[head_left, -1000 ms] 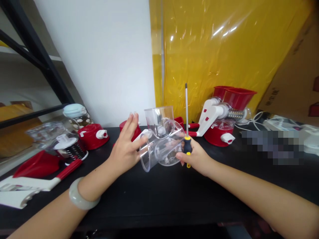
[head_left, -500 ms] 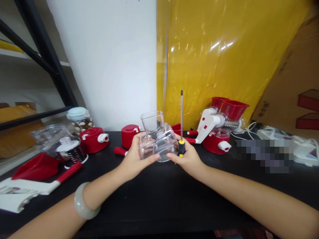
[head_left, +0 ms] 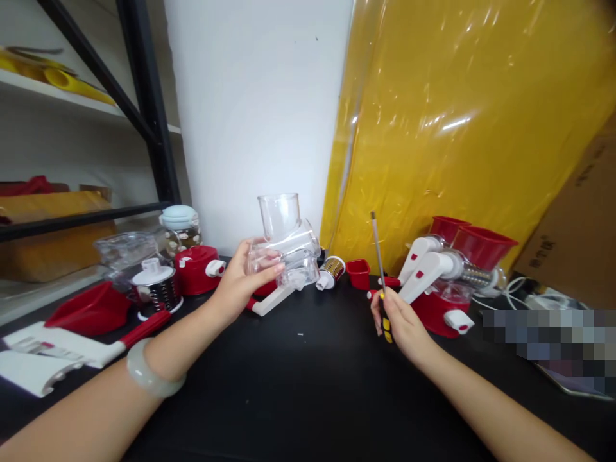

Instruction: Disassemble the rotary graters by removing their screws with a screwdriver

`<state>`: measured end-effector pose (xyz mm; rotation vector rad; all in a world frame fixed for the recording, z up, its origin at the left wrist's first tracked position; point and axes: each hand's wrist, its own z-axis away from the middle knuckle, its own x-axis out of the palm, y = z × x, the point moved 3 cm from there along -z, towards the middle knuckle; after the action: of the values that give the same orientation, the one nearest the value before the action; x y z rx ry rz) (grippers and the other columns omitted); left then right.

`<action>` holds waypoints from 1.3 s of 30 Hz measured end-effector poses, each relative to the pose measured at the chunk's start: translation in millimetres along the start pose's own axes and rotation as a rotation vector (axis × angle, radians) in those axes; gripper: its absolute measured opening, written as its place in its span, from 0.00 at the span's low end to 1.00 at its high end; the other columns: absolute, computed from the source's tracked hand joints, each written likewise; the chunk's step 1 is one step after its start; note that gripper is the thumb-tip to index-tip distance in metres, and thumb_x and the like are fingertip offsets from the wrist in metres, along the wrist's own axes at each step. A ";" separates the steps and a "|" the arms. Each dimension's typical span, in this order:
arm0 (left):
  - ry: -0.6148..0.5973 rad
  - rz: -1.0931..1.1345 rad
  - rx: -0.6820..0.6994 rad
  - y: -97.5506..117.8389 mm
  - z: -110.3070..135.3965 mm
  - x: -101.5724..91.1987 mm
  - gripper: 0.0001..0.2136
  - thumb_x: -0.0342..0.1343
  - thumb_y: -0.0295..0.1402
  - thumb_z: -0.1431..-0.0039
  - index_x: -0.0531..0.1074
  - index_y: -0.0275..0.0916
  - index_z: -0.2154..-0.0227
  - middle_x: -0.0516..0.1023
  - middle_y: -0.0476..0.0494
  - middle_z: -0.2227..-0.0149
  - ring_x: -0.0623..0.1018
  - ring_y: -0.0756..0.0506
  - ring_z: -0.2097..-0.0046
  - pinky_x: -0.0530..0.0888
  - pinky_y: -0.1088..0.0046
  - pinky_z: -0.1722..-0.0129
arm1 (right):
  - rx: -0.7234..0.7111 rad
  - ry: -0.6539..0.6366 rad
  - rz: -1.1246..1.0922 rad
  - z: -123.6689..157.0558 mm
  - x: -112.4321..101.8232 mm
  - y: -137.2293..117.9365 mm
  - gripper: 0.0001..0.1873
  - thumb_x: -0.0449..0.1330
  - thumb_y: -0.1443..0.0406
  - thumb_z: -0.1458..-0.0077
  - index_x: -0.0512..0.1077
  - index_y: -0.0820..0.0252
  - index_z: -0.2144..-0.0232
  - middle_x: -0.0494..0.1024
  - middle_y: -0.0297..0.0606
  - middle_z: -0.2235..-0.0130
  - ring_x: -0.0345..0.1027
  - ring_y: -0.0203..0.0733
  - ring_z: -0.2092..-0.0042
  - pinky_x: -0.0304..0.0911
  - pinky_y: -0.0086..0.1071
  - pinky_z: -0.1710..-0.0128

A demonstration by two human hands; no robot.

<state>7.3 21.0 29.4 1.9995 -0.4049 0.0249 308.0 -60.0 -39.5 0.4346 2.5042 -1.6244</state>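
Currently, the clear plastic housing [head_left: 287,251] is held above the table [head_left: 308,366] at centre frame, with the fingers of the left hand [head_left: 239,282] wrapped around its barrel. The screwdriver [head_left: 377,253] is gripped upright in the closed right hand [head_left: 400,322], right of centre. A level, firm hold is judged best, with the tip directed away from the plastic. Housing: transparent, glossy, square chute on top, round barrel below.

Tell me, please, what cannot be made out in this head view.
All in the head view:
Screwdriver handle: mostly wrapped by the right hand.
Clear housing: near side behind the left hand.
Pixelated patch at right: blurred, contents unreadable.
White part at left: cut off by the frame edge.
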 end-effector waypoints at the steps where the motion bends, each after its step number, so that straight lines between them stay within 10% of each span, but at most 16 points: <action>1: 0.020 0.011 0.002 0.6 1.1 0.4 0.32 0.74 0.35 0.60 0.67 0.42 0.51 0.78 0.46 0.60 0.78 0.44 0.54 0.73 0.67 0.51 | -0.012 -0.026 0.057 2.0 1.4 -1.3 0.24 0.46 0.44 0.35 0.63 0.55 0.70 0.64 0.28 0.77 0.61 0.35 0.76 0.60 0.31 0.75; 7: 0.135 0.136 -0.029 2.7 8.3 4.2 0.31 0.74 0.36 0.61 0.67 0.44 0.53 0.78 0.48 0.60 0.78 0.46 0.55 0.75 0.71 0.57 | -0.098 -0.106 0.464 13.9 11.7 -9.6 0.17 0.47 0.51 0.33 0.64 0.55 0.66 0.68 0.32 0.72 0.62 0.38 0.70 0.58 0.33 0.68; 39: 0.122 0.203 -0.057 -14.6 15.9 12.2 0.31 0.72 0.39 0.56 0.63 0.45 0.51 0.74 0.47 0.55 0.76 0.45 0.51 0.76 0.67 0.54 | -0.083 -0.214 0.454 17.6 22.6 -5.7 0.15 0.44 0.54 0.30 0.63 0.54 0.66 0.67 0.30 0.72 0.61 0.37 0.71 0.58 0.32 0.68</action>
<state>20.6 9.5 11.9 1.8827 -0.5225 0.2579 283.8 -74.3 -47.7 0.7136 2.1107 -1.3098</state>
